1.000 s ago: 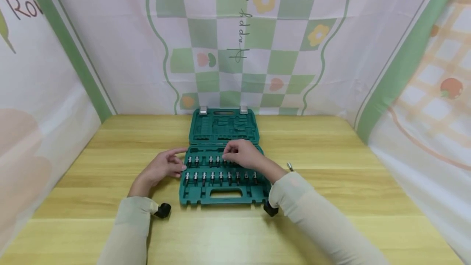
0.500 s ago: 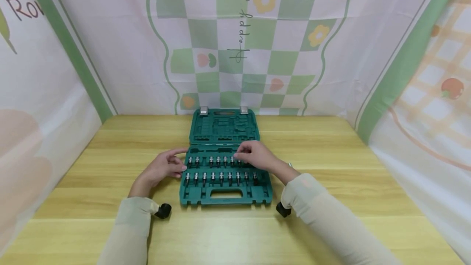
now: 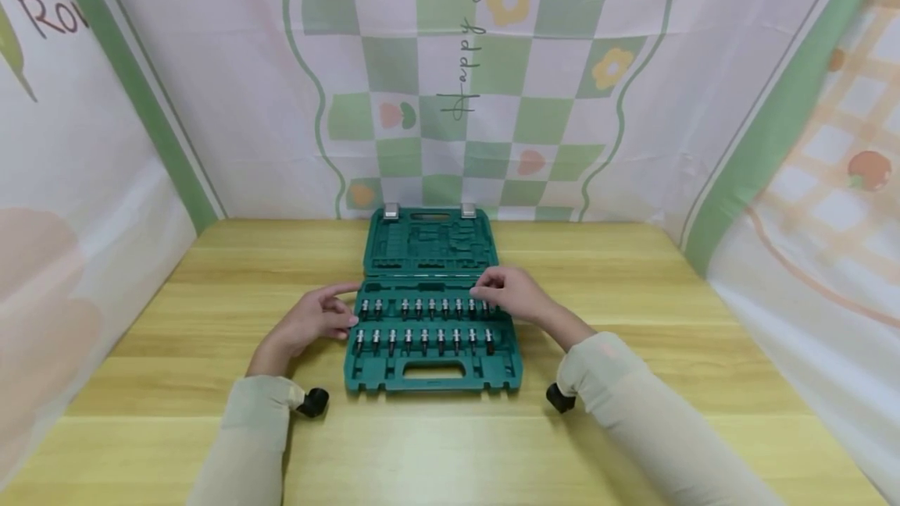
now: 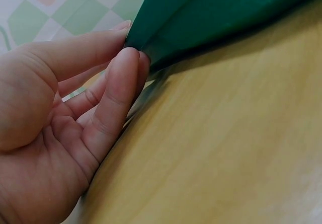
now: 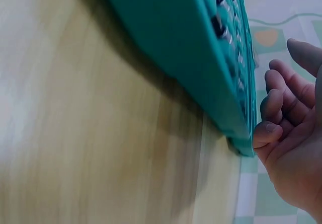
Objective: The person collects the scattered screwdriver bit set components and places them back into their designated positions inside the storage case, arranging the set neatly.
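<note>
- An open green tool case (image 3: pixel 430 369) lies flat in the middle of the wooden desk (image 3: pixel 633 381), its handle edge toward the person and its lid (image 3: pixel 429 240) folded back toward the patterned backdrop (image 3: pixel 450 76).
- The lid has 2 metal latches (image 3: pixel 391 212) on its far edge, and its moulded slots look bare.
- The near half holds 2 rows of metal bit sockets (image 3: pixel 424 336), which stand side by side in their slots.
- The left hand (image 3: pixel 314 320) rests at the left edge of the case, beside the near half. In the left wrist view its thumb and fingertips (image 4: pixel 128 63) touch the case's corner, with the fingers fairly straight rather than wrapped round it.
- The right hand (image 3: pixel 508 293) hovers over the right end of the far row of sockets, fingers loosely bent and pointing down at them. Whether the fingertips touch or pinch a socket, I cannot tell.
- In the right wrist view the fingers (image 5: pixel 274 103) curl loosely just beside the case's rim, and nothing shows between them.
- The 2 hands are apart, 1 at each side of the case, with the socket rows between them.
- Both forearms wear pale sleeves (image 3: pixel 633 404), and a small black device (image 3: pixel 313 401) sits at each wrist, just above the desk.
</note>
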The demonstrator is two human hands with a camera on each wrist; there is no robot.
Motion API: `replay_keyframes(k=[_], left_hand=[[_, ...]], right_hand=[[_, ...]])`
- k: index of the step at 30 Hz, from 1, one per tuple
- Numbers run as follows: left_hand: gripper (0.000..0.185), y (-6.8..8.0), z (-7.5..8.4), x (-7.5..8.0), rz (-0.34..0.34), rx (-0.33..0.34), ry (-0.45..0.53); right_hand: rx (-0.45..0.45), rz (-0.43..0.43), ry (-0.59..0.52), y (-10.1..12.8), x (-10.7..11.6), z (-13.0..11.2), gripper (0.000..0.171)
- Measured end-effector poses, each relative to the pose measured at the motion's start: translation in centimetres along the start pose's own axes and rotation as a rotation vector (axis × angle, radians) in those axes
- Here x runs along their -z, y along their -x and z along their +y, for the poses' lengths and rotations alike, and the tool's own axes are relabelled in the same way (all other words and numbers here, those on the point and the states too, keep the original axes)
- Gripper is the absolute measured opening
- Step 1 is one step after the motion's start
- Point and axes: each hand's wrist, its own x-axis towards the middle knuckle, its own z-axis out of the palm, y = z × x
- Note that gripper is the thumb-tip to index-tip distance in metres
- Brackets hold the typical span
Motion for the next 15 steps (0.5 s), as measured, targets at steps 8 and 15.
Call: replay_keyframes(k=[8, 15], left_hand=[[0.06, -0.1, -0.1, 0.0, 0.001, -0.001, 0.004], [0.062, -0.1, -0.2, 0.2, -0.014, -0.014, 0.016]], right_hand=[[-0.055, 0.041, -0.006, 0.7, 1.2, 1.9, 0.017], [-0.082, 0.05, -0.023, 1.3, 2.1, 2.9, 0.016]])
